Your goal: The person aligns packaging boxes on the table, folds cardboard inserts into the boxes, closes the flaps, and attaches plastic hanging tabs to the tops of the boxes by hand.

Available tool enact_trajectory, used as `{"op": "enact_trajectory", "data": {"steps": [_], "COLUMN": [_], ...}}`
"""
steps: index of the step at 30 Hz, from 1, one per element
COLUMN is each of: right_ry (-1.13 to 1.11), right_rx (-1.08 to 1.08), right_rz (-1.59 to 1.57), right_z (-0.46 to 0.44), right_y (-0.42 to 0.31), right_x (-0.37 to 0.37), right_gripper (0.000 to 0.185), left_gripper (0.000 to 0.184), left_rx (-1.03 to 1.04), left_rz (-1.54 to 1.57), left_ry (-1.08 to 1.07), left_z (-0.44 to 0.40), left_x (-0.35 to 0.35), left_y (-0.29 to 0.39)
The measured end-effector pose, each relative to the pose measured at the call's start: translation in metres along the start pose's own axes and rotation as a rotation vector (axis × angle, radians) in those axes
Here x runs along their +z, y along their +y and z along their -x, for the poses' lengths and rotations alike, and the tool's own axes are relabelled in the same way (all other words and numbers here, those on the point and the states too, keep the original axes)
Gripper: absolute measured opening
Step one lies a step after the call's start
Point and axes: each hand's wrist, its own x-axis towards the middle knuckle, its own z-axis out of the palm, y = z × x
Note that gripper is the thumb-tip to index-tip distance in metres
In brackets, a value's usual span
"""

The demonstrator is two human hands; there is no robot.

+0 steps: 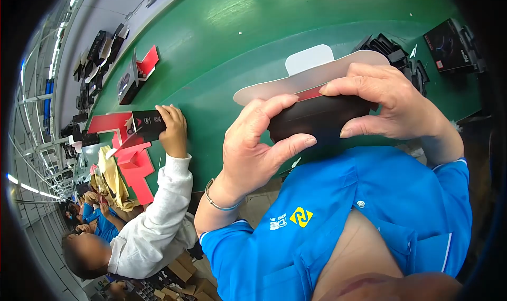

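Note:
A black cardboard box [322,116] is gripped at both ends between my two hands. My left hand [253,142] has its fingers on the box's upper edge and its thumb on the near face. At the other end my right hand [377,100] clasps it the same way, fingers above and thumb below. A long pale flap with a white tab [310,59] stands out from the far side of the box. Between the fingertips a strip of the red inside shows. The box's underside is hidden.
To the left, a co-worker's hand [173,129] holds a black and red box [148,124] by red cardboard pieces [136,166]. Another part-open box [129,82] stands farther back on the green table [211,47]. Black trays [391,55] and a printed box [449,46] are at the right.

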Motion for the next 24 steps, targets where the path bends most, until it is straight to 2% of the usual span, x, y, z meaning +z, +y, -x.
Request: {"op": "enact_trajectory", "data": {"steps": [4, 9, 13, 18, 24], "right_ry": [-0.007, -0.015, 0.154, 0.225, 0.217], "right_rx": [-0.001, -0.139, -0.08, -0.041, -0.003], "right_rz": [-0.009, 0.108, 0.259, 0.381, 0.387], "right_z": [-0.002, 0.003, 0.002, 0.002, -0.006], "right_y": [-0.002, -0.001, -0.016, -0.02, -0.02], "right_x": [-0.001, 0.005, 0.011, 0.023, 0.029], "right_gripper": [0.045, 0.035, 0.023, 0.017, 0.014], "left_gripper": [0.044, 0.038, 0.03, 0.029, 0.022], "left_rx": [-0.024, -0.055, 0.052, 0.124, 0.142], "left_rz": [0.016, 0.006, -0.199, -0.431, -0.479], "left_ry": [0.001, -0.065, -0.01, 0.128, 0.239], "left_z": [0.0, 0.003, 0.004, 0.009, 0.017], "left_x": [-0.002, -0.007, -0.007, 0.0, 0.003], "left_y": [0.004, 0.01, 0.012, 0.013, -0.002]}}
